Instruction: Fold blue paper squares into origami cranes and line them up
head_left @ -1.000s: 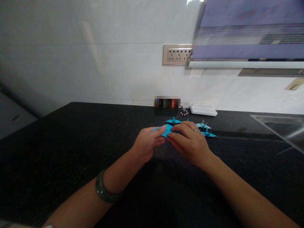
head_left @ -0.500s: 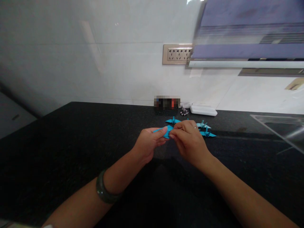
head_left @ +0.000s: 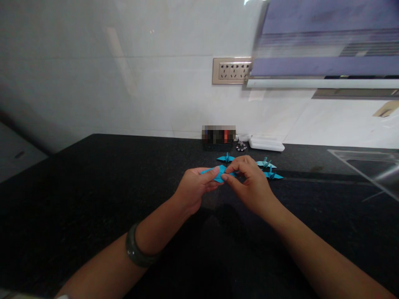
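Between my hands is a piece of folded blue origami paper, held above the dark counter. My left hand is closed on its left part, the thumb lying on top and the fingers underneath. At the right edge of the paper, the thumb and fingertips of my right hand are pinched on it. Behind and beside my right hand stand several folded paper cranes: a blue crane, a pale blue crane and another blue crane. The right hand hides part of the area among them.
The black stone counter runs back to a tiled wall. Along the wall lie a blurred-out box, a beaded item and a white packet. A metal sink is at right, below a purple blind.
My right thumb and fingers have shifted slightly on the paper and spread a little more apart. The left hand keeps its hold in the same place.
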Tool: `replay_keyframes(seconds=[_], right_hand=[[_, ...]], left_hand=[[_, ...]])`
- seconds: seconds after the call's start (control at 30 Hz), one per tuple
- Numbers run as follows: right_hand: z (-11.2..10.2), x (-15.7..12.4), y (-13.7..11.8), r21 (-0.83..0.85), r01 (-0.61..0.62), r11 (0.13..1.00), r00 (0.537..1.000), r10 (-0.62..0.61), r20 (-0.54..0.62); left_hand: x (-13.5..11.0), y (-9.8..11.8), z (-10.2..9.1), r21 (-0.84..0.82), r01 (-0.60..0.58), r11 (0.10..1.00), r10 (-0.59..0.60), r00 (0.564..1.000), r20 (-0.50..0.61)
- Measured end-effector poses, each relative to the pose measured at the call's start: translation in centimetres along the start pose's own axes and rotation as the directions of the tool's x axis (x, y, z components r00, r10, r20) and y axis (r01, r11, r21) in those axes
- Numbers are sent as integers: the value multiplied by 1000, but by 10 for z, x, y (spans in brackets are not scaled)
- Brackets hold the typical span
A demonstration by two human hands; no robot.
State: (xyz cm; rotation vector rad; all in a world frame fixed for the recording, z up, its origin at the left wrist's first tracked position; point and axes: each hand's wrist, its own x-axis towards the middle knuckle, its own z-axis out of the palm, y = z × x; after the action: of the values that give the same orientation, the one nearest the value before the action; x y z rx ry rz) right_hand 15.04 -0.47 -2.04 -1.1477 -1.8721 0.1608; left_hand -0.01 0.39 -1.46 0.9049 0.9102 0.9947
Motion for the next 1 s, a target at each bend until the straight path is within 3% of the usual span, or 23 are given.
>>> replay_keyframes(seconds=[0.13,0.2,0.5,0.8,0.93,1.0], right_hand=[[1,-1,-1,197,-252,948,967,240,84],[2,-1,0,299,-325,897,944,293,149],[-4,2,3,441,-365,820,930,300,212],[-11,6,1,576,-442,688,897,315,312],[-14,7,5,601,-466,650,885,343,315],[-15,7,6,605,-468,644,884,352,309]], left_hand=[[-1,1,0,9,-21,1000,20,999,46],[-1,1,-1,33,-30,999,28,998,64],[-1,-1,-2,222,-52,974,38,997,66],[1,-6,-7,131,-122,984,98,979,180],[1,-5,-8,130,-102,986,67,965,254],[2,-4,-8,150,-103,983,66,970,233]])
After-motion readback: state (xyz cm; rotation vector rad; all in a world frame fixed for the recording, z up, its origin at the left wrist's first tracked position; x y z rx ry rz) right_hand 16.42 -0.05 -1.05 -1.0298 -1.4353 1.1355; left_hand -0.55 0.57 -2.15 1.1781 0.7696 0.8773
